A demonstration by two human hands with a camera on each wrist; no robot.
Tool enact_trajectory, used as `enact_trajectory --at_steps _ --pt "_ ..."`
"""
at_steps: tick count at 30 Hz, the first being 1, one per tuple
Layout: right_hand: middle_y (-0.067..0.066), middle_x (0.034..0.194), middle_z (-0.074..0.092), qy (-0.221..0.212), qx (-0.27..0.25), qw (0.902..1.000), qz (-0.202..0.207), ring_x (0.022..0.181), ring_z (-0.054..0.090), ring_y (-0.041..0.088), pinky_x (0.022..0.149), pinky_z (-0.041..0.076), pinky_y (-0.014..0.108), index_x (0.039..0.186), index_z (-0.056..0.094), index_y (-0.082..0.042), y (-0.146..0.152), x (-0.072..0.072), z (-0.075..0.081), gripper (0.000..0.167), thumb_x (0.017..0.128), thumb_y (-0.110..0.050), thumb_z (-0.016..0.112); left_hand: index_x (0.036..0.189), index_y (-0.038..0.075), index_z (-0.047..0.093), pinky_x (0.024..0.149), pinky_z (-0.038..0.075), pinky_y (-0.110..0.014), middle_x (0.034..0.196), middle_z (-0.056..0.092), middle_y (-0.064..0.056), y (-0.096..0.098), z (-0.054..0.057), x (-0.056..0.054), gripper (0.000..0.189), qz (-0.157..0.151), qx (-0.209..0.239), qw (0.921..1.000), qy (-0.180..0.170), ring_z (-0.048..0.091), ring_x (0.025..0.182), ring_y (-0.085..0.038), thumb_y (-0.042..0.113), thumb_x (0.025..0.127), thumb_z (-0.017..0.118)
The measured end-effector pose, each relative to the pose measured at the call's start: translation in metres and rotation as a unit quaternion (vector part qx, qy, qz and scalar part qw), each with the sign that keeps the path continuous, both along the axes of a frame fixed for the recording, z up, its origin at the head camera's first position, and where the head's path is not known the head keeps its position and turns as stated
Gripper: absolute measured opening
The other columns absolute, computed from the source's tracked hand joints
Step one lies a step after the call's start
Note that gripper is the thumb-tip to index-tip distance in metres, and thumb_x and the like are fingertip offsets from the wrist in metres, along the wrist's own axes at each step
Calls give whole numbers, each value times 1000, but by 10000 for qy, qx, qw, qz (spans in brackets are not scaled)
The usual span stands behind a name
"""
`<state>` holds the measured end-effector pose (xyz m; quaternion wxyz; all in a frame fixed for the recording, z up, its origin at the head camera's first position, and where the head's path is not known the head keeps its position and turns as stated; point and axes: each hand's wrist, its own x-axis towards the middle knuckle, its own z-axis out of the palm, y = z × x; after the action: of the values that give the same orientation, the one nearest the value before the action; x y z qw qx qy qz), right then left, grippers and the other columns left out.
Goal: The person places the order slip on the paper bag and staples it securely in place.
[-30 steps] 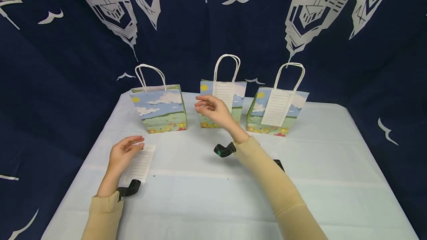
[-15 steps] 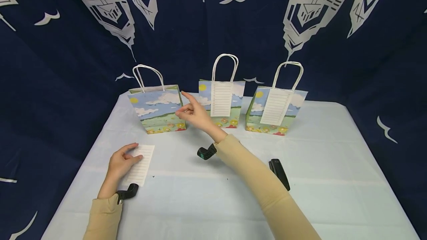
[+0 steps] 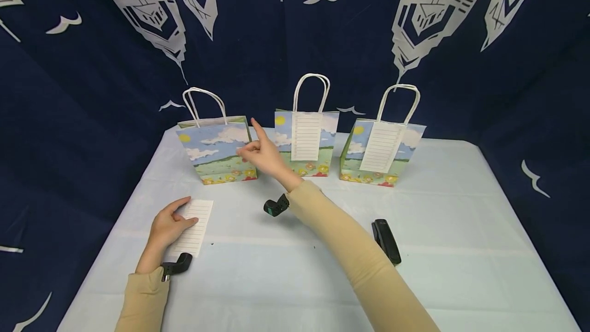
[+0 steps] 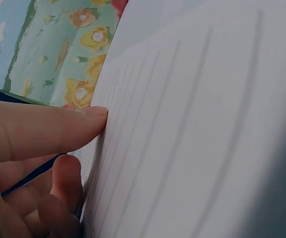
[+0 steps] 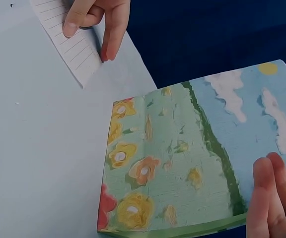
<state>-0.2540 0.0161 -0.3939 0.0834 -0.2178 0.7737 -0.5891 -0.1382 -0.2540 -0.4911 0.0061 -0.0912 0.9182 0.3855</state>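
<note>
Three paper bags with white handles and a meadow print stand in a row. My left hand (image 3: 165,227) lies over a lined paper slip (image 3: 189,242) on the table; thumb on the paper, fingertips at its left edge. In the left wrist view, the thumb's tip touches the lined surface (image 4: 182,129). My right hand (image 3: 267,159) is at the right side of the left bag (image 3: 221,155), index finger pointing up, holding nothing visible. In the right wrist view its fingertips (image 5: 263,173) overlap the bag's printed front (image 5: 178,158).
The middle bag (image 3: 329,158) and right bag (image 3: 403,163) each carry a lined slip below the handle. A black stapler (image 3: 386,241) lies at right on the white tablecloth (image 3: 461,270). Behind hangs a dark blue curtain (image 3: 258,40) printed with buildings and birds.
My right hand has moved left from in front of the middle bag to the left bag's side. My left hand has come down onto the slip, its thumb and index finger spreading apart.
</note>
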Motion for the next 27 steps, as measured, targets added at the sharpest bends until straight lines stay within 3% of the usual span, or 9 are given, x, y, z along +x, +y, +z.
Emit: enact_trajectory --at_steps 5,9,16,20,27 --pt "17 91 68 30 62 9999 -136 82 65 25 87 48 30 152 9 -22 -1 0 2 79 93 -22 62 134 2 49 51 37 -28 64 50 -5 -1 -1 -2 64 -97 -41 9999 52 46 58 -17 13 77 75" --pt "18 88 68 171 105 9995 -238 80 65 26 84 49 29 150 22 -18 -2 -1 3 67 94 -21 60 134 1 49 51 36 -28 66 51 -6 -1 -2 -2 64 -156 -54 9998 120 45 58 -17 11 76 75" --pt "11 77 66 234 9 9983 -524 75 64 24 74 50 27 132 47 -11 1 -1 3 41 95 -24 58 133 0 49 53 36 -27 106 53 -16 0 -1 -1 67 -136 4 9992 369 43 64 -17 7 73 77" --pt "11 75 64 184 -188 9986 -467 74 64 29 74 53 29 122 55 -6 2 0 2 32 95 -23 59 129 0 52 53 37 -26 106 53 -17 2 0 0 64 -38 117 9994 321 44 66 -16 7 72 78" --pt "16 80 63 204 -602 9969 -467 73 63 28 75 54 40 108 61 -3 3 1 0 23 96 -22 57 121 3 56 56 39 -26 100 56 -14 4 0 -1 37 96 288 9991 303 48 68 -16 19 89 64"
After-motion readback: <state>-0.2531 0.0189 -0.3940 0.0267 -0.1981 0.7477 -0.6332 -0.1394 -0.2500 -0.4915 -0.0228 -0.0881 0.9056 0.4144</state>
